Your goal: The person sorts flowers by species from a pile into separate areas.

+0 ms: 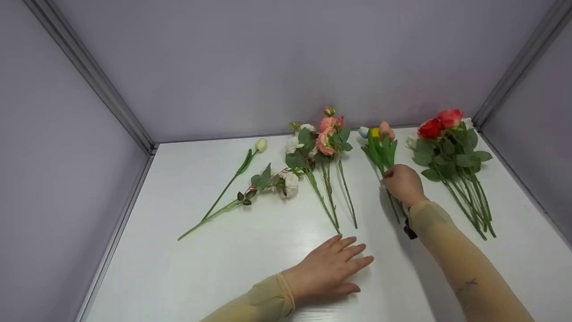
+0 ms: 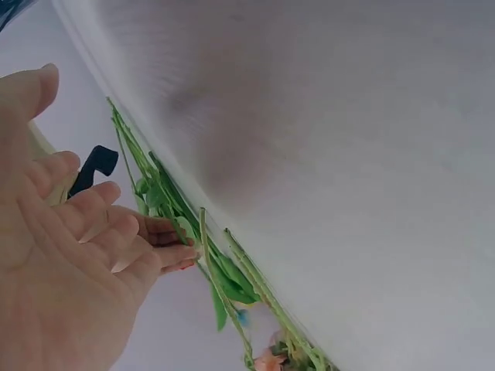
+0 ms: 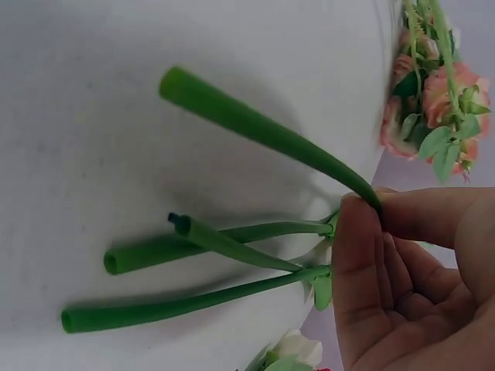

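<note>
My right hand (image 1: 404,182) pinches one green tulip stem (image 3: 263,135) between thumb and fingers. Beside that stem, several other tulip stems (image 3: 193,301) lie on the table. Their blooms, pale blue, yellow and pink tulips (image 1: 376,131), point toward the back wall. Over the front middle of the table, my left hand (image 1: 325,269) is spread with straight fingers and holds nothing; its palm shows in the left wrist view. Just beyond its fingertips are the stem ends of pink roses (image 1: 327,134) and white roses (image 1: 295,145).
Red roses (image 1: 431,129) with leafy stems lie at the right. On the left, a cream tulip (image 1: 261,145) crosses the stem of a whitish rose (image 1: 290,184). Grey walls (image 1: 268,67) border the white table (image 1: 178,277) at the back and sides.
</note>
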Action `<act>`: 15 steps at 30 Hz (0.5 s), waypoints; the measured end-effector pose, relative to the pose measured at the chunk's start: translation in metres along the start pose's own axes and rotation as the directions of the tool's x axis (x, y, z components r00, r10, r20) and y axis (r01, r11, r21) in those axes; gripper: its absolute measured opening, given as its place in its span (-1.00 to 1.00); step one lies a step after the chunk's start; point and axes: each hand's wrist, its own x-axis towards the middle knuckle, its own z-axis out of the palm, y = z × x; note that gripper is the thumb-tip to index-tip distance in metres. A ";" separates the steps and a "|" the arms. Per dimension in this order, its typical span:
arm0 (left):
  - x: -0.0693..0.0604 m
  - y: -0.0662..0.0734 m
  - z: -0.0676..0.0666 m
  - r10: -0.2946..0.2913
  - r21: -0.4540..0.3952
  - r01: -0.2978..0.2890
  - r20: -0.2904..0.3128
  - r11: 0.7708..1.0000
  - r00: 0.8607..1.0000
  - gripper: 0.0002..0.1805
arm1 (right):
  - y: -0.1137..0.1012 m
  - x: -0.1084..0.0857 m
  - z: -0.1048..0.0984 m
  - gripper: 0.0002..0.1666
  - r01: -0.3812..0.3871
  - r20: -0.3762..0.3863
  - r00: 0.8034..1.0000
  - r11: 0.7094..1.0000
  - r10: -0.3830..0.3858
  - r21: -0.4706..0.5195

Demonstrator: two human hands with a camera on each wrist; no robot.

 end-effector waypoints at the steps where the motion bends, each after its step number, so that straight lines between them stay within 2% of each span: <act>1: 0.000 0.000 0.000 0.003 -0.005 -0.003 0.000 1.000 1.000 -0.22 | -0.001 0.002 0.002 -0.70 -0.001 -0.001 1.000 1.000 0.001 -0.021; 8: -0.004 -0.001 0.000 0.012 -0.056 -0.011 0.008 0.998 1.000 -0.24 | -0.001 0.007 0.010 -0.75 0.012 -0.026 1.000 0.994 -0.015 -0.112; 15: -0.008 -0.004 0.001 0.012 -0.125 -0.007 0.034 0.992 0.999 -0.25 | 0.004 0.008 0.016 -0.79 0.035 -0.051 0.998 0.994 -0.041 -0.108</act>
